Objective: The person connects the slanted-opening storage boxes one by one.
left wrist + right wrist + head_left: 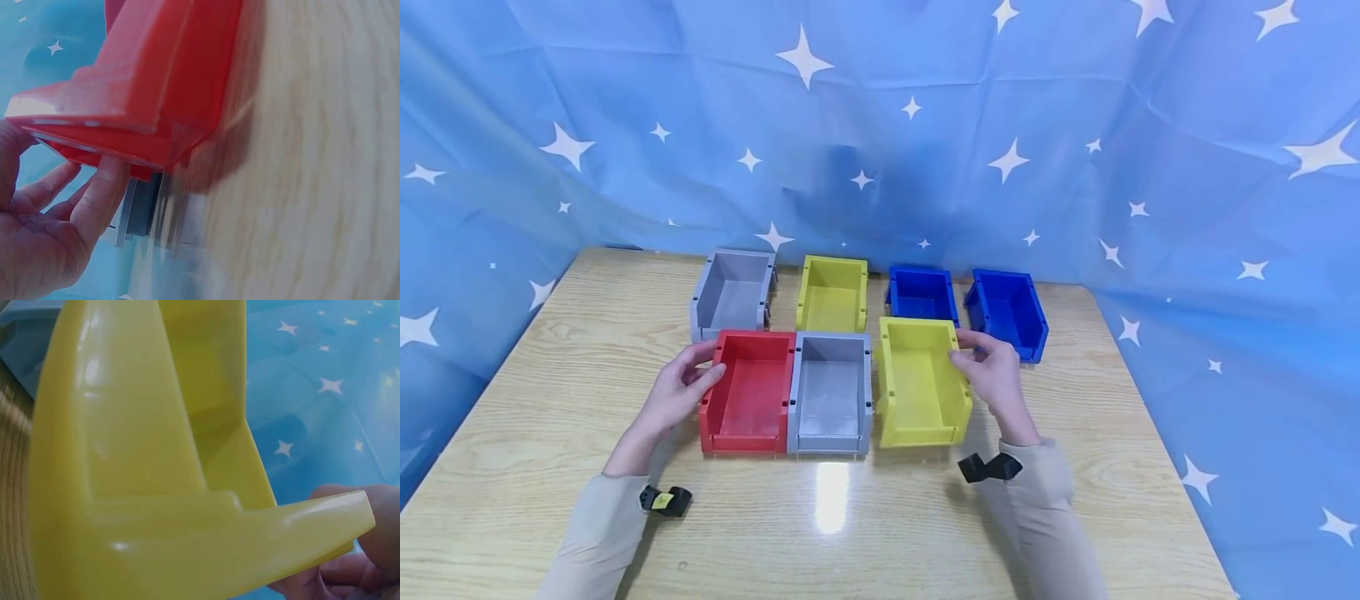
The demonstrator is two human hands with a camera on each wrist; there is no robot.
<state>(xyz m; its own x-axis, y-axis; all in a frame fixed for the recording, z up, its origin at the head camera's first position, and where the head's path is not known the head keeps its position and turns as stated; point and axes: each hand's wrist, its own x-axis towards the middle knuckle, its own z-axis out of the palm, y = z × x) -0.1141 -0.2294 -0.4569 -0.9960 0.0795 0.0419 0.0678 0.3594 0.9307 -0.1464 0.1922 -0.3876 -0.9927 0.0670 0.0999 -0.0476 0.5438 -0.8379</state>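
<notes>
A red storage bin (pixel 751 396) stands at the front left, and my left hand (pixel 681 387) grips its left side wall, thumb over the rim. In the left wrist view the fingers reach under the red bin's edge. Right beside it, a grey bin (pixel 830 387) touches the red one. My right hand (pixel 996 375) pinches the right wall of a yellow bin (pixel 925 383), with a small gap between that bin and the grey one. In the right wrist view the yellow bin (pixel 137 437) fills most of the picture, and the right hand (pixel 356 569) shows partly behind its rim.
Behind stand another grey bin (pixel 733 292), a second yellow bin (pixel 833 296) and two blue bins, one (pixel 922 293) partly hidden by the front yellow bin, the other (pixel 1007 312) farther right. A blue star-patterned cloth (pixel 880 125) hangs behind the wooden table (pixel 760 533).
</notes>
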